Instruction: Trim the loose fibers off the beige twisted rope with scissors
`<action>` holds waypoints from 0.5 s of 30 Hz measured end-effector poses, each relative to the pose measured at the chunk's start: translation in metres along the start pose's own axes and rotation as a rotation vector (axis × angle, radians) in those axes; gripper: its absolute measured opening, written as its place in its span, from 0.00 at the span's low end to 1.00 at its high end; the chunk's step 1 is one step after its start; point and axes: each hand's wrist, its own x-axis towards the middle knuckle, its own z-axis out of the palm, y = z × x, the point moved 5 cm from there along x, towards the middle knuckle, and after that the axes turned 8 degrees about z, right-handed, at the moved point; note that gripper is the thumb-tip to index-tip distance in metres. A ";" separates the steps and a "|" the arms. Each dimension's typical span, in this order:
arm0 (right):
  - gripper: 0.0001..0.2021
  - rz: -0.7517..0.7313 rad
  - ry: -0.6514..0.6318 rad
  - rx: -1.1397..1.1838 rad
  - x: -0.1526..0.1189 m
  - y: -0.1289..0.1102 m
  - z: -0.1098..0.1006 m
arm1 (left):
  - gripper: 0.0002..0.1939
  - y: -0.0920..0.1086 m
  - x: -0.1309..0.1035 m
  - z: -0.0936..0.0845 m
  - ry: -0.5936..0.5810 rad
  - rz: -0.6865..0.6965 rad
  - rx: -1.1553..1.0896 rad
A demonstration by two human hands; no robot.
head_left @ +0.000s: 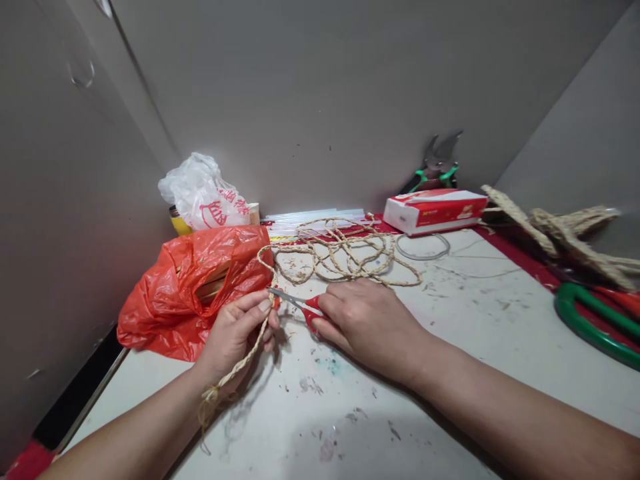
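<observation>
My left hand [245,323] pinches a pale braided straw cord [355,260] between thumb and fingers. One end of the cord, loosely frayed, hangs over my left wrist; the rest lies in loose loops at the back of the table. In my right hand [367,323] is a pair of scissors [311,310] with red handles. Its blades point left and reach the cord just above my left fingertips. Whether the blades touch the cord I cannot tell. A small orange-red bit shows beside my left fingers.
A red plastic bag [160,293] with thin wooden strips stands at left, a white bag [203,190] behind it. Clear sticks [320,220], a red-white tissue box [435,210] and pruning shears [440,160] line the back. Straw braids [575,233] and a green handle [595,330] lie right.
</observation>
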 end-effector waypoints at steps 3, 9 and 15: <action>0.12 0.017 -0.016 0.028 -0.001 0.000 0.001 | 0.09 -0.001 0.000 0.000 -0.028 -0.017 -0.026; 0.11 0.074 -0.042 0.149 -0.001 0.003 0.002 | 0.09 -0.001 0.002 -0.002 -0.039 -0.065 -0.095; 0.12 0.042 -0.084 0.149 -0.001 0.001 0.004 | 0.09 0.000 0.001 0.002 -0.070 -0.114 -0.160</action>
